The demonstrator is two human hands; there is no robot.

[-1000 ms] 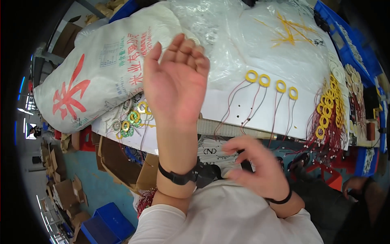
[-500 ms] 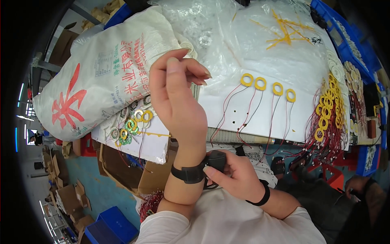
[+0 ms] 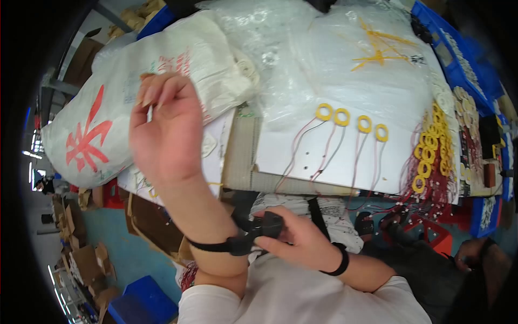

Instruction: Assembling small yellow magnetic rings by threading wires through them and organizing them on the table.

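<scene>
Left hand (image 3: 167, 132) now farther left, white worktop (image 3: 275, 148) above teal floor (image 3: 121, 259)

A black wrist device (image 3: 270, 224) sits at the right edge of the left forearm (image 3: 208, 213), well below the wrist, its chunky, angular housing tilted and jutting out sideways between the thumb and fingers of the right hand (image 3: 297, 237). Its flat black strap (image 3: 208, 247) crosses the forearm, joining a darker, thicker piece beside the housing; whether it is fastened underneath is hidden.
</scene>
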